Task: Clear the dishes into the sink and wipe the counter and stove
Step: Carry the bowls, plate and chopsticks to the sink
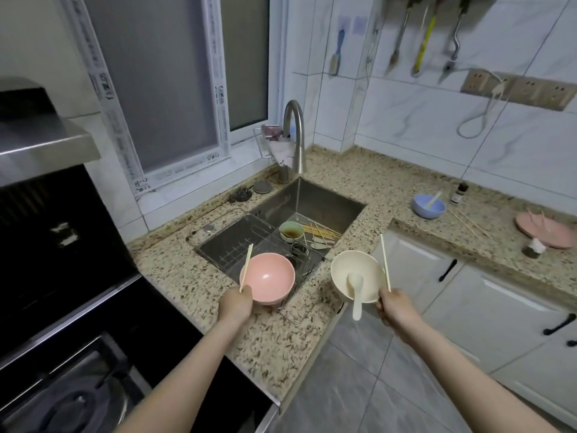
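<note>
My left hand (234,303) grips a pink bowl (268,282) together with chopsticks (246,267), held above the near edge of the steel sink (324,203). My right hand (394,307) grips a cream bowl (354,273) with a cream spoon (356,295) lying in it and chopsticks (385,262) sticking up, just off the counter's inner corner. Inside the sink sit a green bowl (291,231), loose chopsticks (321,233) and a wire rack (249,245). A blue bowl (429,207) with a spoon and a pink plate (544,231) stand on the speckled counter (359,179) at the right.
A black stove (71,392) lies at the lower left under a steel hood (40,142). A curved faucet (296,135) rises behind the sink. A small brown bottle (457,193) and loose chopsticks (471,225) lie near the blue bowl. White cabinets (487,304) run under the right counter.
</note>
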